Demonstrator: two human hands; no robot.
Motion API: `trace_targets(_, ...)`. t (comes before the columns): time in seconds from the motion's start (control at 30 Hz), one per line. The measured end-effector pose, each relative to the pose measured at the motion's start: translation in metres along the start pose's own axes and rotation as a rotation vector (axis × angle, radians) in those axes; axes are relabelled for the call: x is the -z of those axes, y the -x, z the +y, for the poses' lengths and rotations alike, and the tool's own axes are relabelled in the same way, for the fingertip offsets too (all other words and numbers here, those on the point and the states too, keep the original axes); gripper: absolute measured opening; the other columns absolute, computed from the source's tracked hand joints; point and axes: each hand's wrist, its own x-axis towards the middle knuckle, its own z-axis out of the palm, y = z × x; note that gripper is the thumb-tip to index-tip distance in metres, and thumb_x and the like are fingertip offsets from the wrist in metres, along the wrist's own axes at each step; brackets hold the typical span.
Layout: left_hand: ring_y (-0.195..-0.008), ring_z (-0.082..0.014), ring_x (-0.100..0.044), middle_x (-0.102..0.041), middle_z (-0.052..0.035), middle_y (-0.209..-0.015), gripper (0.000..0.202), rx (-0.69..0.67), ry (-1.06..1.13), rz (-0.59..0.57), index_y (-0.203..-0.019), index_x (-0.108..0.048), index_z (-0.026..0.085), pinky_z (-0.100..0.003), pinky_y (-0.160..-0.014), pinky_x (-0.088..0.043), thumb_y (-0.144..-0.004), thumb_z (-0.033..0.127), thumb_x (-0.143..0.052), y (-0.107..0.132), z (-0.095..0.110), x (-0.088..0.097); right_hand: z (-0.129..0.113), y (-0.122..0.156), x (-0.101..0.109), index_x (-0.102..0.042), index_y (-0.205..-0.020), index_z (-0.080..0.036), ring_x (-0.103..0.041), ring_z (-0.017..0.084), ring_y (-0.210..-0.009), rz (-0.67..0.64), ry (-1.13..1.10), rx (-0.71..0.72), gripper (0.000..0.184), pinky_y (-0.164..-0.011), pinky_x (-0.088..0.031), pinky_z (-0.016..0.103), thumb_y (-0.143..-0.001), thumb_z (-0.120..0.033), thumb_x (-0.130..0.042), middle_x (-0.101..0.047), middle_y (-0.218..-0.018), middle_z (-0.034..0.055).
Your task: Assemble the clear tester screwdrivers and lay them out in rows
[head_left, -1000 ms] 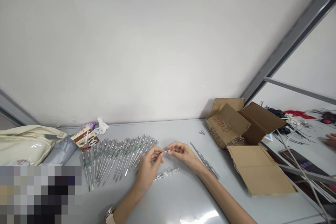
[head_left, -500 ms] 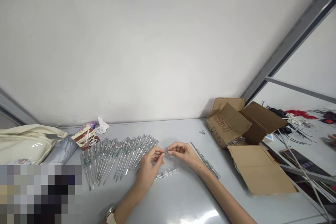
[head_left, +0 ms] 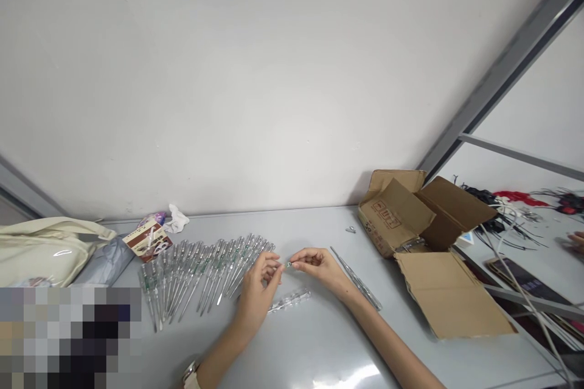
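My right hand (head_left: pixel 314 264) pinches a small green piece (head_left: pixel 289 264) between thumb and fingertips, above the table. My left hand (head_left: pixel 261 282) is just left of it, fingers loosely curled; its thumb tip is at the piece's near end, its index fingertip drawn back. Below the hands lies a clear plastic screwdriver handle (head_left: pixel 294 299), its left end hidden by my left hand. Many clear-handled screwdrivers (head_left: pixel 196 261), some with green inside, lie fanned out on the left. A couple more screwdrivers (head_left: pixel 356 279) lie together beside my right forearm.
An open cardboard box (head_left: pixel 392 225) stands at the right, one flap spread towards me. Tiny metal parts (head_left: pixel 351 229) lie left of it. A cream bag (head_left: pixel 45 252), a small brown-and-white box (head_left: pixel 148 240) and a crumpled tissue (head_left: pixel 176 219) occupy the far left.
My left index fingertip has drawn back slightly from the small green piece. My right hand stays almost in place, still pinching it.
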Motion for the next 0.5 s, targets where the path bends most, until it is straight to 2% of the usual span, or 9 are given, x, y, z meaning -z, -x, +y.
trace_targets(0.07,-0.062,-0.0116,-0.058,-0.065,-0.0003,-0.088,0.021,-0.059,-0.121,0.072,-0.106,-0.052,0.022,-0.027,-0.063,-0.049,-0.092,0.037,-0.054,0.002,0.001,0.001,-0.001,-0.001,0.005,-0.077,-0.086,-0.019,-0.066,0.017,-0.076,0.039,0.036,-0.003,0.027,-0.075,-0.049,0.029,-0.072,-0.042,-0.079,-0.075,-0.083,0.0041)
trace_targets(0.13,-0.061,-0.0112,-0.054,-0.064,0.0007,-0.088,0.014,-0.155,-0.265,0.083,-0.102,-0.052,0.023,-0.028,-0.064,-0.049,-0.093,0.034,-0.052,0.005,0.003,0.003,-0.004,-0.001,0.012,-0.077,-0.087,-0.019,-0.064,0.016,-0.075,0.09,0.054,-0.003,0.028,-0.073,-0.048,0.029,-0.072,-0.043,-0.079,-0.074,-0.082,0.004)
trace_targets(0.23,-0.074,-0.015,-0.058,-0.063,0.001,-0.085,0.008,-0.368,-0.481,-0.052,-0.094,-0.054,0.022,-0.031,-0.072,-0.049,-0.094,0.031,-0.054,0.01,0.006,0.002,-0.006,-0.002,0.019,-0.077,-0.086,-0.019,-0.064,0.017,-0.075,0.151,0.042,-0.006,0.03,-0.074,-0.047,0.029,-0.072,-0.045,-0.079,-0.074,-0.083,0.0044)
trace_targets(0.33,-0.084,-0.0201,-0.059,-0.064,-0.0008,-0.088,0.017,-0.54,-0.636,-0.22,-0.096,-0.056,0.021,-0.035,-0.075,-0.05,-0.088,0.033,-0.064,0.015,0.007,-0.002,-0.007,-0.002,0.021,-0.077,-0.086,-0.019,-0.063,0.017,-0.077,0.178,0.033,-0.013,0.031,-0.076,-0.047,0.03,-0.07,-0.046,-0.079,-0.074,-0.084,0.0048)
trace_targets(0.43,-0.082,-0.02,-0.059,-0.064,-0.0013,-0.088,0.012,-0.596,-0.712,-0.313,-0.094,-0.058,0.02,-0.035,-0.073,-0.051,-0.088,0.028,-0.064,0.018,0.007,-0.007,-0.007,-0.002,0.019,-0.077,-0.085,-0.019,-0.062,0.017,-0.077,0.179,0.032,-0.025,0.031,-0.075,-0.046,0.03,-0.069,-0.045,-0.08,-0.073,-0.083,0.0044)
trace_targets(0.5,-0.08,-0.0191,-0.059,-0.062,-0.001,-0.083,0.003,-0.619,-0.721,-0.31,-0.09,-0.059,0.02,-0.034,-0.071,-0.051,-0.091,0.023,-0.058,0.019,0.008,-0.007,-0.009,-0.001,0.02,-0.077,-0.085,-0.019,-0.061,0.017,-0.076,0.173,0.032,-0.033,0.031,-0.075,-0.045,0.03,-0.069,-0.045,-0.08,-0.073,-0.082,0.0041)
